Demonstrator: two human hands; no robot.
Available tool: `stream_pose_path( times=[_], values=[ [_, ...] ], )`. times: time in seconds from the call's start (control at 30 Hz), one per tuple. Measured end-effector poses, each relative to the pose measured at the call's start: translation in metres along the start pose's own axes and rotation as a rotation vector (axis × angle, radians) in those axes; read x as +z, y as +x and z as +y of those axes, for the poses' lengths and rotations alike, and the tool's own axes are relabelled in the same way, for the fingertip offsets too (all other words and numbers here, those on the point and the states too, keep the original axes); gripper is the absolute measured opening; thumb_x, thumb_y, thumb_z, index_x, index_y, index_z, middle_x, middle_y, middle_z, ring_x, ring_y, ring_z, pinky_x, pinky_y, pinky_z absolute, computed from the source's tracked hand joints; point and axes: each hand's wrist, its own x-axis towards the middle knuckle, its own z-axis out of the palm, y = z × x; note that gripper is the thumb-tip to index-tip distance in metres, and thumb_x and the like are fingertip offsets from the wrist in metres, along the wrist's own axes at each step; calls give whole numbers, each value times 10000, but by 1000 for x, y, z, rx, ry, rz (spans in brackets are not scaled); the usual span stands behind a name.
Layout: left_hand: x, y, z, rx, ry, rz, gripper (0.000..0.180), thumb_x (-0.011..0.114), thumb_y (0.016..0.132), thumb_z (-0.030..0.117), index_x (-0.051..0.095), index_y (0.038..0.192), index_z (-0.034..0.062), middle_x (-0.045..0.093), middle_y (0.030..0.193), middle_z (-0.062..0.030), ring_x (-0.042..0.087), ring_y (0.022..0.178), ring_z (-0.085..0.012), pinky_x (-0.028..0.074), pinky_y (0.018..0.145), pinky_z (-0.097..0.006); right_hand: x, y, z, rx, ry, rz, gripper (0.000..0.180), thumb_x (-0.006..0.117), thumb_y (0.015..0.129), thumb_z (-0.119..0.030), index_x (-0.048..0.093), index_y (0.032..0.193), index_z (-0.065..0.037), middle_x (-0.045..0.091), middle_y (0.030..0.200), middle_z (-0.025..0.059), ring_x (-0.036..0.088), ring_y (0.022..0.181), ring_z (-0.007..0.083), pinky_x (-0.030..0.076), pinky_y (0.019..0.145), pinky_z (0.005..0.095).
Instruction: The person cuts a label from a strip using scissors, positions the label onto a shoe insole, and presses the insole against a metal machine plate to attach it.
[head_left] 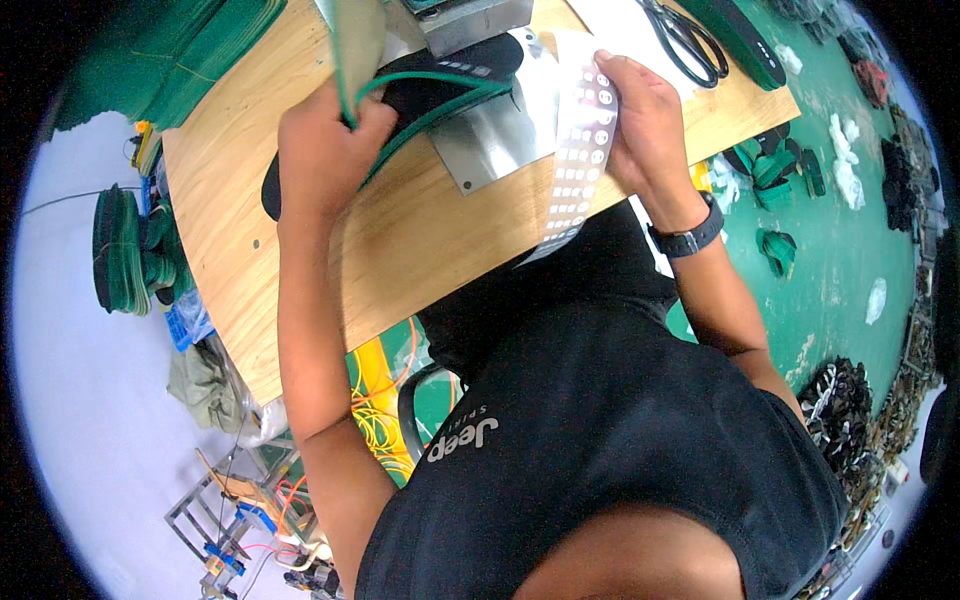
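A black shirt, on the near side of the metal plate, bears pale lettering on the chest. Just right of the plate is the right hand, a black watch on its wrist; its fingers grip a translucent label strip, thumb near the top edge. Rows of small white printed marks run down the strip, which trails past the edge of the tabletop on the plate's near side. Left of the plate, the left hand is clenched on a green-edged black piece, fingers curled in; a blurred pale flap covers part of this grip, so I cannot tell how many layers it takes in. The piece reaches over the plate's far part, with pale print near that end. Beyond the plate stands a metal block; to its far right lies a thick black piece with small white marks. Well right of the plate, green and black scraps lie on the green floor
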Motion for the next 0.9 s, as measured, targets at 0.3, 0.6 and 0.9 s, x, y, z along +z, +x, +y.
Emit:
stream_pose_path(
  times=[0.3, 0.6, 0.9],
  values=[
    [-7, 2, -12, -124, -388, 140, 191, 567, 812, 153, 636, 846, -22, 575, 697, 13, 475, 664, -68, 420, 621, -247, 26, 10, 25, 195, -295, -266, 229, 592, 893, -178, 625, 753, 0, 610, 621, 32, 534, 463, 73, 377, 412, 202],
    [-9, -2, -14, -153, -314, 126, 167, 582, 805, 140, 638, 844, -12, 552, 666, 22, 450, 647, -60, 405, 602, -232, 23, 14, 26, 183, -349, -282, 223, 597, 898, -185, 628, 769, -5, 611, 630, 23, 541, 488, 66, 387, 430, 191],
    [-5, -1, 1, -154, -96, -87, 258, 655, 814, 248, 644, 897, 4, 607, 684, -72, 527, 629, -128, 455, 617, -287, 24, 14, 26, 132, -415, -281, 278, 603, 907, -229, 636, 730, -17, 568, 578, -5, 498, 472, 48, 348, 422, 196]
  ],
)
